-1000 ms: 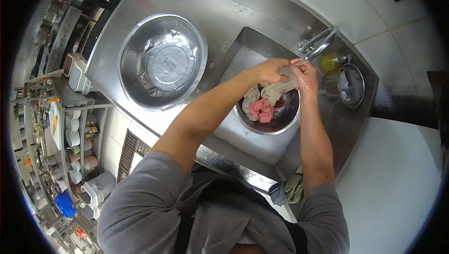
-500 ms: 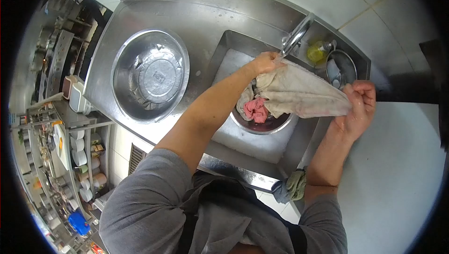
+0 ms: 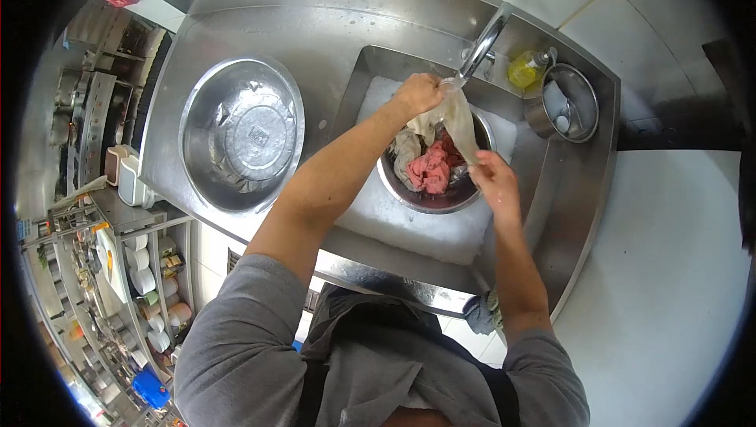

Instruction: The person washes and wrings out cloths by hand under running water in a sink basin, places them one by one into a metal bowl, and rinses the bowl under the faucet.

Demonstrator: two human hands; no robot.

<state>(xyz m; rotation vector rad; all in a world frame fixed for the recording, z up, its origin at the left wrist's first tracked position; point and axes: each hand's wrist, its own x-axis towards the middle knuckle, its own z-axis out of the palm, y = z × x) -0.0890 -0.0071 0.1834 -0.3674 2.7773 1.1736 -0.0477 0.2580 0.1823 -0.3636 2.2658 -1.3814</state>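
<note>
Under the tap, my left hand is closed on the upper end of a wet cream cloth. The cloth hangs down into a metal bowl in the sink. My right hand is at the cloth's lower right edge, over the bowl's rim, fingers bent against the fabric. A pink cloth and a greyish cloth lie bunched in the bowl, with something dark red beside them.
A large metal basin stands left on the steel counter. Behind the sink's right side are a yellow liquid bottle and a metal pot with utensils. A dark cloth hangs at the front edge. Shelves with bowls are far left.
The cream cloth was stretched wide to the right; now it hangs narrow under the tap. My right hand has come back left and down to the bowl. The view has shifted slightly.
</note>
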